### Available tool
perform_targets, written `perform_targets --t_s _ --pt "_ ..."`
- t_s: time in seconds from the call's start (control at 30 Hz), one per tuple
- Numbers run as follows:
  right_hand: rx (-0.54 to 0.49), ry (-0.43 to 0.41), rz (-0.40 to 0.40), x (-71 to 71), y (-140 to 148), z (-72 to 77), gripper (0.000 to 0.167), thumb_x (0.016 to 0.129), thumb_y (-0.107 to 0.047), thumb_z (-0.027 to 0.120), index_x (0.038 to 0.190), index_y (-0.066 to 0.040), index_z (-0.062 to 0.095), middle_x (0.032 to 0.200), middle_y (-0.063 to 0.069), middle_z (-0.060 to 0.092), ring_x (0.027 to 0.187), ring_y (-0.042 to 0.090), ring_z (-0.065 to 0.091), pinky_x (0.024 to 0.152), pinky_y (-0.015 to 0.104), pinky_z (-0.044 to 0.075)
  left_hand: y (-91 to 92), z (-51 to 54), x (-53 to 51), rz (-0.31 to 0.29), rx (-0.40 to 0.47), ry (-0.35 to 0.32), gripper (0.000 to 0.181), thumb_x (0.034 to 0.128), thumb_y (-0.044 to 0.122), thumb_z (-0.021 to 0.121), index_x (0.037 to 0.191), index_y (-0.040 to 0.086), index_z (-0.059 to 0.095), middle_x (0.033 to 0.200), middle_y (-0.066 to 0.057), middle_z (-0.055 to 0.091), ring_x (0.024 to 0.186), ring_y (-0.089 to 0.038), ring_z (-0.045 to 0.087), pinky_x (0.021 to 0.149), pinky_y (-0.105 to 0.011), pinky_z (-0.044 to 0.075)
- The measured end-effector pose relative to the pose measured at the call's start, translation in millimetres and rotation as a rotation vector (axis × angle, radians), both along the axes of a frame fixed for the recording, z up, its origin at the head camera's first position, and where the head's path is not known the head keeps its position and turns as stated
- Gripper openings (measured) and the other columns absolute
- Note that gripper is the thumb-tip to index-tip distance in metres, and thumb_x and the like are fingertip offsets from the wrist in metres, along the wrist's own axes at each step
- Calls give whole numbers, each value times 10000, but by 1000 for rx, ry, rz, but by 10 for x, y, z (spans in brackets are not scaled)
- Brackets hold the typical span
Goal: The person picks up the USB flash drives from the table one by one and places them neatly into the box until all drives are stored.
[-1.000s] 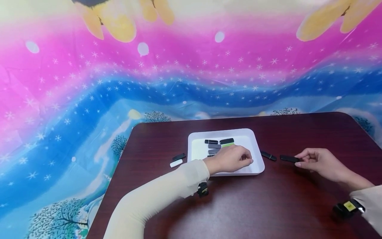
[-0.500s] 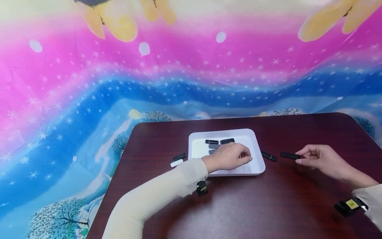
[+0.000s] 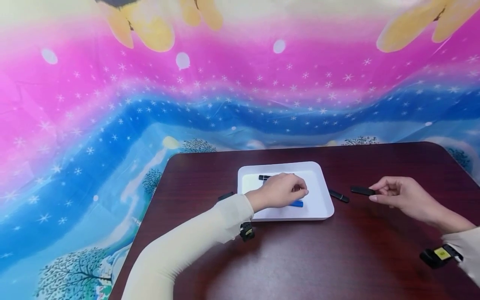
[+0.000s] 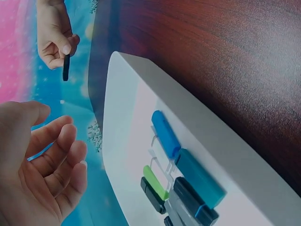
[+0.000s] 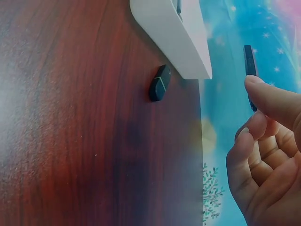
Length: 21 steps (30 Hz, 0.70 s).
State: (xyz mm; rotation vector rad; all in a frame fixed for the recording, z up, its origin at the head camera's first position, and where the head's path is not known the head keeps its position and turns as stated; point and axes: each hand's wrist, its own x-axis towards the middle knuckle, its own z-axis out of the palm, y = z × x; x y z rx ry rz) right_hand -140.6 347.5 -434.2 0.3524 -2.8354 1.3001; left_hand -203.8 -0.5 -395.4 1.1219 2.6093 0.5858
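Note:
My left hand [image 3: 279, 191] hovers over the white tray [image 3: 318, 187], fingers loosely curled. The left wrist view shows nothing in its grasp. Inside the tray lie several USB sticks, among them a blue one [image 4: 164, 132], a teal one [image 4: 201, 179] and a green one [image 4: 155, 182]. In the head view the hand covers most of them. Off to the tray's right, my right hand [image 3: 403, 198] pinches a black USB stick [image 3: 361, 190] between thumb and fingers, raised above the table. Another black USB stick [image 5: 160, 84] lies on the table beside the tray's right wall.
Left of the tray a dark stick [image 3: 226, 196] lies on the brown table [image 3: 300, 258], partly behind the left sleeve [image 3: 210, 225]. A patterned cloth [image 3: 240, 83] hangs behind the table's far edge.
My left hand has shifted left over the tray, uncovering the blue USB stick. The right hand has risen slightly with its black USB stick. The left sleeve now hides a white stick.

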Motion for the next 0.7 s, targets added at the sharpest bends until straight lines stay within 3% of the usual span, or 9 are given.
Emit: perform_targets --t_s 0.17,0.5,0.7 --pt "-3 16 22 -34 -66 35 147 885 -51 757 1027 -49 718 668 -51 496 517 132 461 484 294 387 -28 24 -24 8 11 -8 231 1025 325 589 1125 206 760 897 142 692 774 -10 580 702 -160 453" --pt "-21 24 43 -123 -204 89 153 870 -14 759 1016 -24 720 675 -51 462 505 114 413 466 287 342 -127 98 -99 22 18 42 220 1023 310 589 1118 206 759 927 117 712 791 -7 588 720 -155 458" --pt "-34 16 66 -170 -334 131 157 856 -17 774 1005 -26 724 680 -45 452 504 121 406 460 282 339 -191 132 -124 46 26 25 236 1031 314 575 1124 192 754 932 100 711 805 -19 594 738 -176 470"
